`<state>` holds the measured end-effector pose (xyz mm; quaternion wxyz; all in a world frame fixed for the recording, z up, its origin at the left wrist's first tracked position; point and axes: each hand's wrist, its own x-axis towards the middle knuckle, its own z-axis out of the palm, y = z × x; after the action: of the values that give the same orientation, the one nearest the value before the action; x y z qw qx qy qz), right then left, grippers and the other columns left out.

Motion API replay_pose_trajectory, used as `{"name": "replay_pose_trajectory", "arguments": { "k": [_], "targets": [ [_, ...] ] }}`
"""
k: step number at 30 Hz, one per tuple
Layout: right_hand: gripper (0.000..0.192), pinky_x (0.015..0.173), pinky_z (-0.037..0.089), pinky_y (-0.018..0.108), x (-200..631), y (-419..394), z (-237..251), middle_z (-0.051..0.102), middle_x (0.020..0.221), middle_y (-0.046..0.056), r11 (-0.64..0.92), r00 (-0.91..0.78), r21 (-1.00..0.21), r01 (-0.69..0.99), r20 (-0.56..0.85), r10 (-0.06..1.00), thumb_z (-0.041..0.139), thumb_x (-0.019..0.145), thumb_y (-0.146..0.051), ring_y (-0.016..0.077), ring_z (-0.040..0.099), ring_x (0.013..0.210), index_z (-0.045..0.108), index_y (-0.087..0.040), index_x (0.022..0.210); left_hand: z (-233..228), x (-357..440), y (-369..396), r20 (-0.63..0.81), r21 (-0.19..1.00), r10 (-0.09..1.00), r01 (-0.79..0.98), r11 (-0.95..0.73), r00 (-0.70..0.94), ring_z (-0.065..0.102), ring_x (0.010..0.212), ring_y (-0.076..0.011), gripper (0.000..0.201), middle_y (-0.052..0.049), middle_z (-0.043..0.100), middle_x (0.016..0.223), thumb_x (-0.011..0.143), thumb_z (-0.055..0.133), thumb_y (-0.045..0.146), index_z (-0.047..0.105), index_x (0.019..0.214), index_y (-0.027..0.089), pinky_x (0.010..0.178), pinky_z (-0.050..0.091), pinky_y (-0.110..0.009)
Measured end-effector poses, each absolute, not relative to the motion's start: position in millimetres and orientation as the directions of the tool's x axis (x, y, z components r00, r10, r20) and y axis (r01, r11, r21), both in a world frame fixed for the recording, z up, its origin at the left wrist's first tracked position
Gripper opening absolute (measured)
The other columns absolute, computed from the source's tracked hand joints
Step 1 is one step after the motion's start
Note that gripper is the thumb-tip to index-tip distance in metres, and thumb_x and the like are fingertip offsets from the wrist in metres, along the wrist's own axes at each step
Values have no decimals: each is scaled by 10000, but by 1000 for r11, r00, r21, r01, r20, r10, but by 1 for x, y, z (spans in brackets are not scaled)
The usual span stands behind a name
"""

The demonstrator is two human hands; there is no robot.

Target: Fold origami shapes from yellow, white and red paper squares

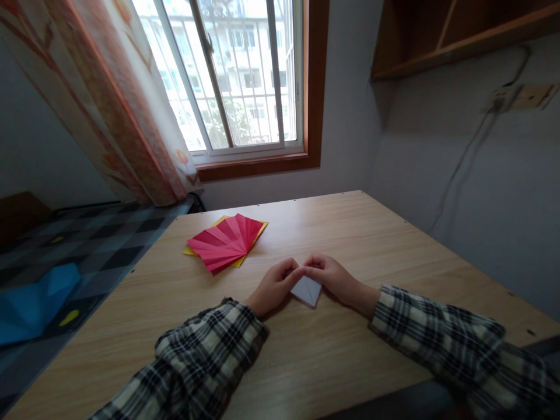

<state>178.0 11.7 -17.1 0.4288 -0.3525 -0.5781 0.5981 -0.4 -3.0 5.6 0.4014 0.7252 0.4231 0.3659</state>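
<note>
Pinches a small folded white paper [307, 291] at a wooden table [345, 356], with the fingers of left hand [275, 283] and right hand [333, 277] clamped on its far edges, thumbs close together at the far corner. Cannot tell whether resting it on the wood or holding it just above. Wears plaid sleeves [214, 344]. Has a pleated red sheet [230, 238] spread over yellow paper [238, 262] beyond the left hand, and a creased blue sheet [41, 300] off to the left on checked cloth [122, 233]. Faces a barred window [245, 76], with a flowered curtain [109, 99] at left and a wooden shelf [464, 44] at upper right.
</note>
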Motion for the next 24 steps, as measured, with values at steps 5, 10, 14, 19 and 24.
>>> {"name": "replay_pose_trajectory", "arguments": {
  "k": [5,10,14,19,24],
  "targets": [
    [359,583,374,257,179,12,-18,585,720,4,42,-385,-995,-92,74,920,759,742,-494,137,498,671,632,-159,767,5,0,-4,178,898,908,316,-307,378,426,635,-128,406,30,486,661,883,567,551,529,712,185,560,349,-243],
    [365,587,389,256,179,13,-21,572,725,2,95,-395,-994,-54,109,912,723,785,-510,138,497,675,606,-165,768,6,1,-7,180,906,910,297,-301,373,430,635,-132,412,25,490,661,876,563,563,522,708,189,562,348,-244],
    [334,608,418,258,179,13,-24,577,755,5,139,-390,-990,-22,136,911,681,829,-498,148,513,708,597,-176,797,7,2,-7,176,903,913,308,-298,368,429,639,-131,407,28,478,661,880,556,554,522,710,186,572,345,-248],
    [313,617,424,272,178,13,-24,569,762,12,175,-376,-985,6,159,913,641,841,-488,160,513,720,571,-187,788,3,2,-4,193,904,918,300,-303,345,428,637,-135,380,30,464,654,885,549,518,515,700,187,575,345,-255],
    [299,614,408,274,177,11,-20,554,746,6,157,-361,-988,7,144,921,628,832,-473,152,500,700,557,-189,774,1,1,-2,232,904,931,291,-314,282,425,638,-137,343,28,471,655,883,557,477,517,702,188,585,353,-258]
  ]
}}
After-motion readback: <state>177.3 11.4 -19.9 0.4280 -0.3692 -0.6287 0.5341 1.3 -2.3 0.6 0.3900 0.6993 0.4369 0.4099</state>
